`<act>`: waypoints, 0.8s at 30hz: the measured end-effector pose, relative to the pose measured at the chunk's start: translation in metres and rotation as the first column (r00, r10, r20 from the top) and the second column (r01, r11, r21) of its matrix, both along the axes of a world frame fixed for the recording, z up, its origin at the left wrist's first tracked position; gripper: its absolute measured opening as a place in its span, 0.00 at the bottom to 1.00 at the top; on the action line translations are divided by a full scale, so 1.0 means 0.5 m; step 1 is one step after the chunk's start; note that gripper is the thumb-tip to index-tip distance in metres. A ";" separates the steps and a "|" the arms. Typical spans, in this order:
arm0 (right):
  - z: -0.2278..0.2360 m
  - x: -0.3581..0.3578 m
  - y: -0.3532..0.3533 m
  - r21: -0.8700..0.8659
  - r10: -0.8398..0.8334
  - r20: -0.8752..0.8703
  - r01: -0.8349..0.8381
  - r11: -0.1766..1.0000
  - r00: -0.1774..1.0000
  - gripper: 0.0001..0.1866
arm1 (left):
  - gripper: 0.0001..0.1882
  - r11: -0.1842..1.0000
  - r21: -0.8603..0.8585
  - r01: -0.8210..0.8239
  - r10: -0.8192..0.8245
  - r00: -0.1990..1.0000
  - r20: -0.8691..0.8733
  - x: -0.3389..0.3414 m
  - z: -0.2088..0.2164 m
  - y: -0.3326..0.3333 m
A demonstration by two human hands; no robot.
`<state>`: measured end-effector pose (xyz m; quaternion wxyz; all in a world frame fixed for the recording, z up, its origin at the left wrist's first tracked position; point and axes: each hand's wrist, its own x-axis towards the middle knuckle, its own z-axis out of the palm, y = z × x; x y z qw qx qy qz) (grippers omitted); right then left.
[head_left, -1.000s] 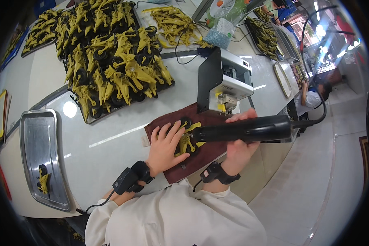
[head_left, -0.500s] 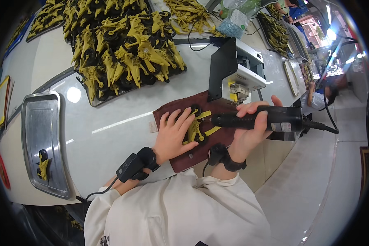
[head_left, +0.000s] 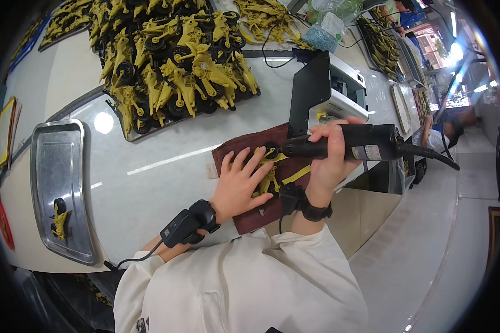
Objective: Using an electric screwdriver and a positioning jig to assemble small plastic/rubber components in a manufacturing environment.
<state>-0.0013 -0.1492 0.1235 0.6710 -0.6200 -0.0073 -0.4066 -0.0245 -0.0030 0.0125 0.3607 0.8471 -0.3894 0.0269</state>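
A yellow toy motorcycle (head_left: 268,181) with black wheels lies on a maroon cloth (head_left: 249,223). My left hand (head_left: 239,186) rests on it with the fingers spread, covering part of its body. In my right hand (head_left: 330,169) is a black electric screwdriver (head_left: 372,139), held level with the fingers wrapped round it. Its tip points left and meets the toy at its far black wheel; the exact contact is too small to make out. A yellow strip (head_left: 296,175) extends from the toy along the cloth, toward my right hand.
A heap of yellow toy motorcycles (head_left: 178,72) fills a tray at the back. On the left, a metal tray (head_left: 41,183) holds one toy motorcycle (head_left: 59,219). A black-and-white machine (head_left: 339,89) stands beyond the cloth. The screwdriver's cable (head_left: 433,155) trails right. Another person (head_left: 439,133) is at far right.
The screwdriver has moved left and slightly up, bringing its tip to the toy's far wheel. My left hand stays spread on the toy. The whole view has shifted slightly.
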 end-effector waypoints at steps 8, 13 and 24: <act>0.002 0.012 -0.001 -0.020 0.003 -0.065 -0.004 1.000 0.998 0.21 | 0.34 1.000 0.004 0.003 -0.003 1.000 -0.020 0.003 0.004 0.000; 0.005 0.011 0.009 -0.115 -0.094 -0.116 0.080 0.990 0.989 0.20 | 0.35 1.000 -0.003 0.007 -0.007 0.999 -0.032 0.003 0.004 0.002; 0.002 0.009 0.008 0.000 0.017 -0.023 -0.017 1.000 1.000 0.20 | 0.34 1.000 0.010 0.012 -0.012 1.000 -0.028 0.001 0.003 -0.001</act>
